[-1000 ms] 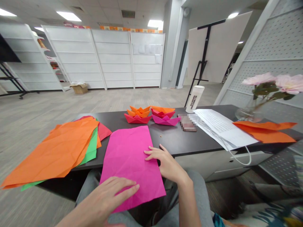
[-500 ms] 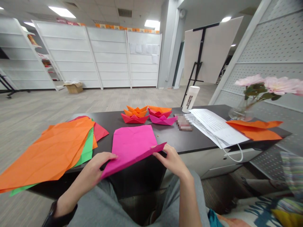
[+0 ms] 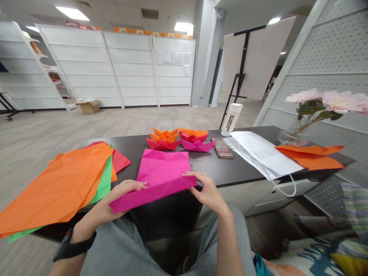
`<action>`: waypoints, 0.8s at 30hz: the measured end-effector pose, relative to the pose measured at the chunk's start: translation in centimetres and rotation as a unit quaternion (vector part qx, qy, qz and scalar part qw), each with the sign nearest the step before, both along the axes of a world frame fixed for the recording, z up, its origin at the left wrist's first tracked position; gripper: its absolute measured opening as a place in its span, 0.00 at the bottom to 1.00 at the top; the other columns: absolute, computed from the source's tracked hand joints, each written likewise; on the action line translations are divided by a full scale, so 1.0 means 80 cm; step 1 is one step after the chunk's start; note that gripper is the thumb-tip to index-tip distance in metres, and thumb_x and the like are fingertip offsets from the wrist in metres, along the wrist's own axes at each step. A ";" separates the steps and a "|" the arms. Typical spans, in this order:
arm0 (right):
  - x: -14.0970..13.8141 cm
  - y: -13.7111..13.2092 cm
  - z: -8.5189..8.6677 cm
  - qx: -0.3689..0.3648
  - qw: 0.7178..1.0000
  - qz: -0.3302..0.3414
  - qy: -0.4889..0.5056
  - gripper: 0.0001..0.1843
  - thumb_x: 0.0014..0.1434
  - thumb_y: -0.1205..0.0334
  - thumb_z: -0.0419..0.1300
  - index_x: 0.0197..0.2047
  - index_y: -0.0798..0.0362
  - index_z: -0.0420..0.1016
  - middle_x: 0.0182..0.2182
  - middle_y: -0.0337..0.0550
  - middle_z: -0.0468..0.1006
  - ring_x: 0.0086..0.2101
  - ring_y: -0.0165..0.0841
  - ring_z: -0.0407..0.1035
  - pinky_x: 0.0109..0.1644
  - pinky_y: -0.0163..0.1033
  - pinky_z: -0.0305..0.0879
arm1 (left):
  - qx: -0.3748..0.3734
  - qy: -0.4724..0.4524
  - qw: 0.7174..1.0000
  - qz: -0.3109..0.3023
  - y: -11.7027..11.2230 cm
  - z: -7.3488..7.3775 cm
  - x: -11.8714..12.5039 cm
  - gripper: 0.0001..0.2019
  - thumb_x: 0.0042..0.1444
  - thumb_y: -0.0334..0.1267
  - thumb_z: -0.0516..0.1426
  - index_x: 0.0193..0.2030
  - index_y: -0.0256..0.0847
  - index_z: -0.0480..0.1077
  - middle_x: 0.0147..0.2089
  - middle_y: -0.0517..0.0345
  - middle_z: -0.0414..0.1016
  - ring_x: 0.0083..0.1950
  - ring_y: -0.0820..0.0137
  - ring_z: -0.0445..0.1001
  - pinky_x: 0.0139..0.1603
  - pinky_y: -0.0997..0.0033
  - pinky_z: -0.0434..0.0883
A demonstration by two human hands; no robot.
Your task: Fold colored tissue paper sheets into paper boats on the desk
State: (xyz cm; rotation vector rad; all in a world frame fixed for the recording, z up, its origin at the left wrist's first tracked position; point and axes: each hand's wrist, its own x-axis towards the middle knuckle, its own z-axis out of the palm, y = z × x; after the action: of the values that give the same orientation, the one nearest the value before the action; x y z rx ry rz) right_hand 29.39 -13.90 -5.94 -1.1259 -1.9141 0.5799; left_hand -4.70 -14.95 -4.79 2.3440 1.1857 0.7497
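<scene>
A pink paper sheet (image 3: 162,168) lies on the dark table (image 3: 212,168), its near part lifted and folded over toward the far edge. My left hand (image 3: 123,193) grips the folded near edge at its left end, fingers closed on the paper. My right hand (image 3: 205,189) pinches the same edge at its right end. Several folded paper boats (image 3: 179,140) in orange, red and pink stand just beyond the sheet.
A stack of orange, green and red sheets (image 3: 66,180) overhangs the table's left side. To the right lie white printed papers (image 3: 261,151), orange paper (image 3: 312,157), a white cylinder (image 3: 231,119) and a vase of pink flowers (image 3: 304,115). A blurred object (image 3: 222,148) sits near the boats.
The flat sheet's near edge was picked up with both hands and carried forward over the rest. The fold is now flatter and the far edge has crumpled slightly.
</scene>
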 end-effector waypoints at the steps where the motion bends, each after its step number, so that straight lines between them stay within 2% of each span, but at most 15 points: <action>1: 0.004 -0.002 0.001 -0.004 0.999 0.028 -0.015 0.08 0.56 0.71 0.57 0.37 0.49 0.73 0.46 0.44 0.81 0.51 0.40 0.73 0.61 0.53 0.58 | -0.002 0.024 0.999 -0.021 -0.002 0.004 -0.003 0.15 0.57 0.41 0.58 0.51 0.46 0.74 0.59 0.52 0.75 0.61 0.58 0.72 0.62 0.56 0.69; 3: 0.008 -0.005 0.002 -0.008 0.997 0.058 -0.046 0.14 0.55 0.73 0.56 0.41 0.49 0.75 0.48 0.44 0.81 0.53 0.39 0.73 0.64 0.56 0.54 | -0.011 0.055 0.998 -0.040 -0.004 0.010 -0.007 0.13 0.57 0.40 0.59 0.49 0.48 0.77 0.58 0.52 0.77 0.60 0.59 0.73 0.62 0.56 0.69; 5: 0.008 -0.007 0.003 -0.003 0.995 0.068 -0.074 0.19 0.55 0.73 0.58 0.48 0.46 0.76 0.50 0.44 0.80 0.55 0.39 0.71 0.65 0.56 0.53 | -0.024 0.044 0.998 -0.041 -0.004 0.011 -0.009 0.13 0.59 0.41 0.57 0.50 0.49 0.77 0.58 0.52 0.77 0.60 0.60 0.73 0.62 0.56 0.69; 7: 0.005 -0.007 0.005 0.004 0.993 0.079 -0.082 0.19 0.57 0.71 0.59 0.49 0.44 0.77 0.50 0.43 0.81 0.54 0.38 0.71 0.64 0.53 0.55 | -0.037 0.008 0.999 -0.026 -0.004 0.009 -0.008 0.14 0.62 0.43 0.54 0.49 0.47 0.78 0.56 0.53 0.78 0.58 0.59 0.75 0.61 0.56 0.70; 10: -0.001 -0.004 0.008 -0.009 0.999 0.030 -0.043 0.10 0.64 0.63 0.57 0.44 0.46 0.80 0.39 0.42 0.83 0.44 0.39 0.76 0.54 0.46 0.65 | -0.047 -0.036 0.995 0.081 0.000 0.005 0.000 0.17 0.62 0.50 0.53 0.42 0.44 0.78 0.45 0.54 0.83 0.50 0.56 0.79 0.53 0.57 0.74; 12: -0.006 -0.001 0.006 -0.031 0.999 -0.037 0.000 0.13 0.65 0.58 0.56 0.49 0.49 0.76 0.29 0.38 0.81 0.34 0.37 0.76 0.46 0.42 0.68 | -0.053 -0.076 0.982 0.162 0.009 0.004 0.008 0.18 0.61 0.54 0.54 0.39 0.42 0.76 0.38 0.55 0.83 0.44 0.56 0.80 0.47 0.59 0.77; 15: -0.014 0.005 0.001 -0.052 0.993 -0.104 0.037 0.21 0.65 0.57 0.56 0.60 0.50 0.66 0.22 0.32 0.76 0.28 0.35 0.73 0.41 0.39 0.67 | -0.064 -0.134 0.966 0.213 0.026 0.000 0.020 0.20 0.57 0.56 0.57 0.45 0.40 0.71 0.38 0.56 0.82 0.42 0.57 0.81 0.43 0.61 0.77; 17: -0.017 0.008 -0.003 -0.046 0.991 -0.125 0.030 0.20 0.66 0.56 0.55 0.59 0.49 0.66 0.24 0.33 0.76 0.29 0.35 0.73 0.39 0.39 0.66 | -0.064 -0.139 0.960 0.235 0.037 -0.006 0.026 0.23 0.56 0.55 0.58 0.50 0.40 0.66 0.39 0.55 0.81 0.41 0.59 0.81 0.43 0.61 0.77; 19: -0.019 0.009 -0.005 -0.024 0.990 -0.139 0.020 0.19 0.66 0.57 0.54 0.58 0.49 0.67 0.30 0.38 0.77 0.31 0.35 0.73 0.40 0.39 0.67 | -0.027 -0.119 0.959 0.257 0.045 -0.016 0.029 0.26 0.55 0.53 0.59 0.54 0.40 0.62 0.39 0.54 0.78 0.40 0.60 0.80 0.43 0.59 0.77; 22: -0.028 0.005 0.002 0.047 0.986 -0.160 0.011 0.17 0.66 0.63 0.51 0.57 0.50 0.70 0.40 0.47 0.76 0.40 0.38 0.73 0.47 0.43 0.69 | 0.097 -0.058 0.958 0.262 0.051 -0.027 0.028 0.28 0.55 0.50 0.60 0.58 0.39 0.61 0.46 0.50 0.72 0.47 0.57 0.76 0.49 0.54 0.75; 24: -0.041 -0.003 0.010 0.099 0.986 -0.130 -0.014 0.18 0.66 0.67 0.49 0.55 0.48 0.73 0.48 0.49 0.75 0.49 0.39 0.71 0.55 0.46 0.65 | 0.164 -0.015 0.956 0.241 0.047 -0.027 0.029 0.22 0.58 0.47 0.58 0.56 0.40 0.64 0.51 0.47 0.69 0.54 0.56 0.72 0.56 0.51 0.71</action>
State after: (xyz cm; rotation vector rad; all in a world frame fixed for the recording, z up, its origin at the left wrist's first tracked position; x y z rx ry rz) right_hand 26.10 -14.15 -5.15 -1.2335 -1.7655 0.2269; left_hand -2.37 -11.19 -6.93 2.2970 1.7670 1.2224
